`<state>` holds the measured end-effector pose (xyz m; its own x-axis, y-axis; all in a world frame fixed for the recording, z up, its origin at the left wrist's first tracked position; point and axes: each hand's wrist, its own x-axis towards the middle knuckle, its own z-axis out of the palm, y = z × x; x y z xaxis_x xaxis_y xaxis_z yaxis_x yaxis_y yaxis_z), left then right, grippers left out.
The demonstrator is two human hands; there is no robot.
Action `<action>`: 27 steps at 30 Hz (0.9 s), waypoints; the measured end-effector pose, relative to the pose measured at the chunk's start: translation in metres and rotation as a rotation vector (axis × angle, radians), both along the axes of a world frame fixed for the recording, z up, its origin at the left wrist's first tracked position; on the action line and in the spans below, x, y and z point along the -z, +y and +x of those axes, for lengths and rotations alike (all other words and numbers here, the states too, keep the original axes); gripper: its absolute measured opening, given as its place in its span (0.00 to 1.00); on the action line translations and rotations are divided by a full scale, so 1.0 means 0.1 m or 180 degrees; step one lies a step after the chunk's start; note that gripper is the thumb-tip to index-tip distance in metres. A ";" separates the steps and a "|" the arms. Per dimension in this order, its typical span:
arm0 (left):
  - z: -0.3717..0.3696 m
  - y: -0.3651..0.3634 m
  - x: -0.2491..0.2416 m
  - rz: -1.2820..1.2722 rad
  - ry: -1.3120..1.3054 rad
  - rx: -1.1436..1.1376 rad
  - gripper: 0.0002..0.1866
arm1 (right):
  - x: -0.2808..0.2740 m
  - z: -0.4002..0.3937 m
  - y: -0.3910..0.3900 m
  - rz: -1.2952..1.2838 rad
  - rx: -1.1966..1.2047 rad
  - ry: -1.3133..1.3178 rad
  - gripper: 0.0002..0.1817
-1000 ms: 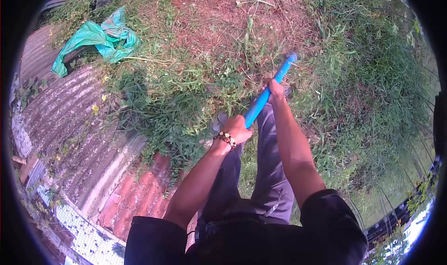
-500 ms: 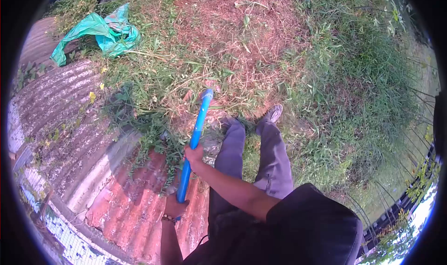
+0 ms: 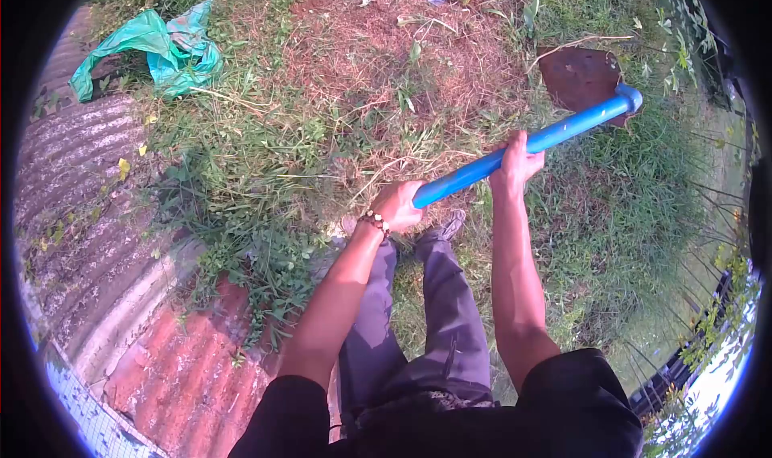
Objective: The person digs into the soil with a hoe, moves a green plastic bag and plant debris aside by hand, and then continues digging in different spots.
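Observation:
A hoe (image 3: pixel 466 179) with a blue handle is held in both my hands, slanting up to the right across the view. My left hand (image 3: pixel 400 206), with a beaded bracelet at the wrist, wraps the near end of the handle. Further along, my right hand (image 3: pixel 521 164) grips it around the middle. The flat, rusty brown blade (image 3: pixel 577 76) shows at the far right end, over the grass. Below the handle are my shoes and grey trousers (image 3: pixel 450 305).
A green plastic sheet (image 3: pixel 165 52) lies crumpled at the upper left. Corrugated sheets (image 3: pixel 80 193) cover the left side, reddish ones (image 3: pixel 193 369) nearer me. Cut grass lies over bare reddish soil (image 3: pixel 362 48) ahead. Taller grass (image 3: pixel 635 217) grows on the right.
The hoe has swung from low at the left, its head in the cut grass, up and across to the right. Both hands moved with it, and the blade now shows.

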<state>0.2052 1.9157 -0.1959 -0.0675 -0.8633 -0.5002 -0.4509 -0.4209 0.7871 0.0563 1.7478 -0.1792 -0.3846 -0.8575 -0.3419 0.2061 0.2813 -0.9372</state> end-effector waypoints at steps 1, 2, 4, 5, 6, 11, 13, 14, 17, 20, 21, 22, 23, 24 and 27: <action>0.00 -0.26 0.05 -0.0112 -0.0134 0.0009 0.10 | -0.07 0.05 -0.29 -0.0042 0.0131 0.0169 0.10; 0.06 -0.45 0.04 -0.0193 -0.0228 -0.0072 0.10 | -0.05 0.10 -0.52 -0.0148 0.0108 0.0288 0.09; 0.25 -0.56 0.05 -0.0332 -0.0334 -0.0287 0.10 | 0.21 0.38 -0.69 -0.0018 -0.0047 0.0472 0.09; 0.36 -0.43 0.05 -0.0071 -0.0514 -0.0381 0.10 | 0.32 0.60 -0.60 0.0122 -0.0282 0.0565 0.09; 0.41 -0.11 0.11 0.0074 -0.0589 -0.0653 0.10 | 0.51 0.90 -0.35 0.0401 -0.0452 0.0497 0.07; 0.18 2.08 -0.28 0.1045 -0.0316 -0.2037 0.09 | 0.77 1.54 1.69 0.1751 -0.2090 0.1314 0.18; 0.31 2.21 -0.67 0.1110 -0.0468 -0.1778 0.09 | 0.34 1.52 1.94 0.1499 -0.1811 0.1225 0.18; 0.44 2.14 -0.73 0.1064 -0.0600 -0.1727 0.09 | 0.22 1.58 1.82 0.1386 -0.1610 0.1103 0.18; 0.86 1.45 -0.44 0.0668 -0.0054 -0.1097 0.11 | -0.22 1.61 1.17 0.0725 -0.1086 0.0928 0.18; 1.02 0.48 0.18 -0.0012 0.0074 -0.0927 0.12 | -0.23 1.67 0.31 -0.0084 -0.0514 0.0781 0.12; 1.09 0.29 0.29 0.0030 0.0016 -0.0772 0.12 | -0.11 1.71 0.11 -0.0174 -0.0344 0.0972 0.11; 1.13 0.37 0.37 0.0241 0.0016 -0.0792 0.12 | 0.09 1.77 0.05 0.0029 -0.0446 0.1083 0.10; 1.11 0.52 0.36 0.0475 0.0019 -0.0818 0.13 | 0.25 1.79 0.08 0.0253 -0.0559 0.1196 0.10; 1.06 0.73 0.29 0.0728 0.0016 -0.0832 0.13 | 0.68 1.80 0.36 0.0735 -0.0907 0.1403 0.08; 0.79 2.21 -0.14 0.1695 -0.0803 -0.1324 0.12 | 0.77 1.92 1.88 0.1590 -0.1521 0.1733 0.18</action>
